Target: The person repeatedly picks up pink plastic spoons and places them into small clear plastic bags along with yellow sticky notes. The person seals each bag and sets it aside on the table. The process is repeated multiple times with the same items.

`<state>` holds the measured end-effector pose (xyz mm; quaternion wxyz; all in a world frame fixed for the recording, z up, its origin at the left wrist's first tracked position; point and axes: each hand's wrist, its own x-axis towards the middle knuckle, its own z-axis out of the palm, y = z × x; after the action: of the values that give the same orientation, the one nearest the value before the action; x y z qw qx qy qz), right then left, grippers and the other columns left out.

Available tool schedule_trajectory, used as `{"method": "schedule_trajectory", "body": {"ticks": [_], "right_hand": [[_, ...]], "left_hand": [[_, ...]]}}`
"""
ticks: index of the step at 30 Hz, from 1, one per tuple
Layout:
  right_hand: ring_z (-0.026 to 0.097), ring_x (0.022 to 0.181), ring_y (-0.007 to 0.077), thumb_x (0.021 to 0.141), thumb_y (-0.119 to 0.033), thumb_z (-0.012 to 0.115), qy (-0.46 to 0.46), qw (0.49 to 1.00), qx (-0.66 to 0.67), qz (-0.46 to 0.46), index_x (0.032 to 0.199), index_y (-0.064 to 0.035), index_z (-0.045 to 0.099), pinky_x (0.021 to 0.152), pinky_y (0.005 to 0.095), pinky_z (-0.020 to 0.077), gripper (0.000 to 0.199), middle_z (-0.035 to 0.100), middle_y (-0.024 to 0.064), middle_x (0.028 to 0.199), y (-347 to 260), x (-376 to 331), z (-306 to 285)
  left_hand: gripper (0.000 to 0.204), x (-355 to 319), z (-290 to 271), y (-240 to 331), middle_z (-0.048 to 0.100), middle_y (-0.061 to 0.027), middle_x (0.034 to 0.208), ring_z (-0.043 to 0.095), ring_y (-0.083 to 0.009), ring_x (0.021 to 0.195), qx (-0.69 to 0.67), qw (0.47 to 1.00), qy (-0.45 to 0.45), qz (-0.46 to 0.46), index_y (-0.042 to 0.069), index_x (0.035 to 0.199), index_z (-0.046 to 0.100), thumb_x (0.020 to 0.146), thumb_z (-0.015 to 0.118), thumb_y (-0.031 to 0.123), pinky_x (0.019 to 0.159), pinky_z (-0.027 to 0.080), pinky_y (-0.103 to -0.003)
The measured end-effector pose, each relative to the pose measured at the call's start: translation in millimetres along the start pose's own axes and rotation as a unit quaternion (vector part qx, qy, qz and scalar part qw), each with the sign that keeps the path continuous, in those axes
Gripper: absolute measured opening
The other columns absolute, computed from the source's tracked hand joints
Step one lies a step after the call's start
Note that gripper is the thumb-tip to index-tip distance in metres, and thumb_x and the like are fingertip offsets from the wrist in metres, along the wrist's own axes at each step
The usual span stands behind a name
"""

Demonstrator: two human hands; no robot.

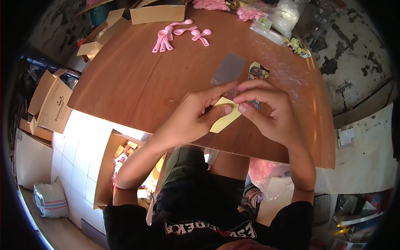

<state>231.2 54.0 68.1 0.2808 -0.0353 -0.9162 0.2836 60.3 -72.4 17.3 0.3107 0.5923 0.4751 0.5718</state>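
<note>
Clear plastic sleeve point(228, 70) in both hands point(233, 109), pink spoons point(180, 34) well beyond.

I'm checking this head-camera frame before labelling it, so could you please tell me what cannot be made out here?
- Head view: the yellow card is partly covered by the left hand and right hand.
- The clear bag: its mouth is hidden behind the fingertips.
- The printed card: print too small, lower part behind the right hand.

The fingers point(250, 96) hide most of the printed card point(255, 75).
</note>
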Motion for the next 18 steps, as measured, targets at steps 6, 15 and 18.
{"method": "schedule_trajectory", "body": {"ticks": [6, 15, 18], "right_hand": [[0.064, 0.094, 0.0114, 0.090, -0.004, 0.067, -0.087, 0.960, 0.190, 0.185, 0.107, 0.0016, 0.070, 0.080, 0.0294, 0.0557, 0.018, 0.068, 0.0069, 0.105, -1, 4, 0], [0.062, 0.082, 0.0081, 0.090, -0.006, 0.069, -0.150, 0.942, 0.187, 0.235, 0.108, 0.0049, 0.068, 0.073, 0.0254, 0.0525, 0.021, 0.069, 0.0054, 0.097, 1, 17, -2], [0.059, 0.076, 0.0067, 0.090, -0.006, 0.070, -0.177, 0.927, 0.196, 0.268, 0.108, 0.0067, 0.067, 0.067, 0.0245, 0.0507, 0.022, 0.067, 0.0036, 0.093, -1, 22, -5]], "left_hand": [[0.048, 3, -3, -11, 0.070, -0.0138, 0.111, 0.063, -0.0119, 0.096, 0.037, 0.999, 0.024, 0.025, -0.005, 0.142, 0.047, 0.096, 0.060, 0.003, 0.085, 0.049, -0.025], [0.047, 8, -5, -9, 0.069, -0.0180, 0.116, 0.065, -0.0175, 0.107, 0.029, 0.998, 0.032, 0.049, -0.005, 0.141, 0.048, 0.096, 0.059, 0.000, 0.093, 0.051, -0.031], [0.046, 10, -8, -5, 0.069, -0.0178, 0.118, 0.065, -0.0185, 0.108, 0.040, 0.998, 0.029, 0.047, -0.005, 0.140, 0.049, 0.096, 0.059, 0.000, 0.094, 0.051, -0.031]]}}
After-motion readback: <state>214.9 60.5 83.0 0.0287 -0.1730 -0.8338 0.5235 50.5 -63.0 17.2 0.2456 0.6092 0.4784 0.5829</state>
